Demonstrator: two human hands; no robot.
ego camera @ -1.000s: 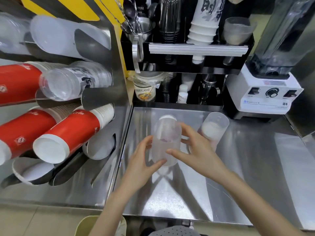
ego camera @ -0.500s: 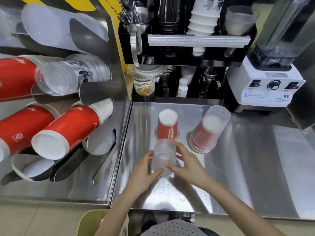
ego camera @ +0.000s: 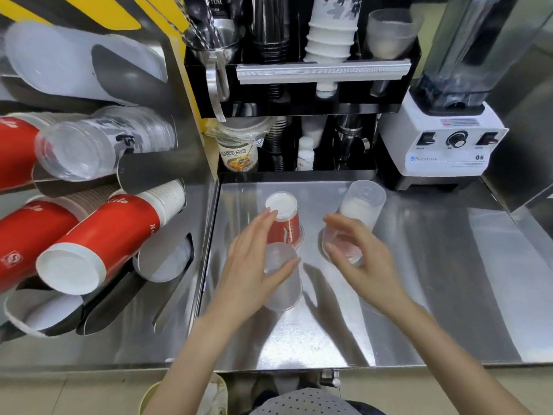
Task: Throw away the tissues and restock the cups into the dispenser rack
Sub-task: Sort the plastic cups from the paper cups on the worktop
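A frosted plastic cup (ego camera: 282, 283) stands upside down on the steel counter (ego camera: 434, 280). My left hand (ego camera: 251, 262) is shut on it, thumb across its front, fingertips touching the white base of an upside-down red paper cup (ego camera: 284, 217) just behind. To the right, a clear cup (ego camera: 360, 206) sits inverted over another red cup. My right hand (ego camera: 356, 256) curls around its lower rim. The dispenser rack (ego camera: 191, 163) on the left holds stacks of red cups (ego camera: 98, 241) and clear cups (ego camera: 89, 145). Tissue (ego camera: 214, 395) lies in a yellowish bin (ego camera: 149, 398) below the counter edge.
A white blender (ego camera: 443, 142) stands at the back right. A black organizer (ego camera: 299, 94) with cup stacks and utensils fills the back. A lidded printed cup (ego camera: 239, 151) and small bottle (ego camera: 305, 151) sit under it. A steel wall (ego camera: 523, 151) rises at far right.
The frosted cup came off the red paper cup and was set down in front of it. My right hand then let go and moved right to the clear cup.
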